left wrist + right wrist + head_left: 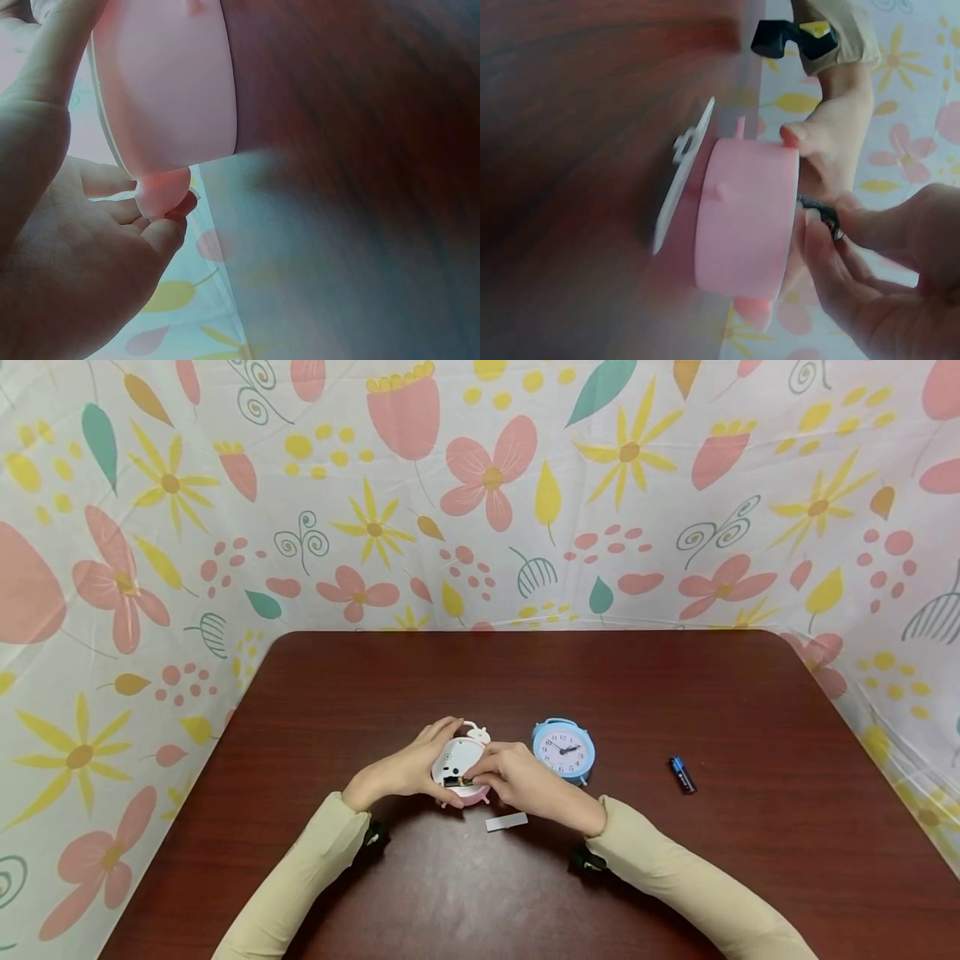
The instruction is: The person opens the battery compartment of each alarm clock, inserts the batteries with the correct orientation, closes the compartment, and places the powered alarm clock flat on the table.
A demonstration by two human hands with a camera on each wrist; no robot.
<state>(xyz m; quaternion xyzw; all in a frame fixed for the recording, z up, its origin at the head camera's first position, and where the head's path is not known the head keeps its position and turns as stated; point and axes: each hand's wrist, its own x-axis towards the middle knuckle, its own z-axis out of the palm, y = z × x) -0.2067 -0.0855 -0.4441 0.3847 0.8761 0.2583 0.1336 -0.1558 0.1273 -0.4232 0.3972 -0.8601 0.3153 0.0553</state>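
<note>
A pink alarm clock lies face down on the table, its white back up and its battery compartment uncovered. My left hand grips the clock's rim, thumb at the near side and fingers around the far side by a pink bell. Over the compartment, my right hand pinches a dark battery between thumb and fingertips, one end right at the clock's back. A white battery cover lies on the table just in front of the clock.
A blue alarm clock lies face up to the right, close beside my right hand. Farther right is a loose blue and black battery. The brown table ends at a flower-patterned curtain.
</note>
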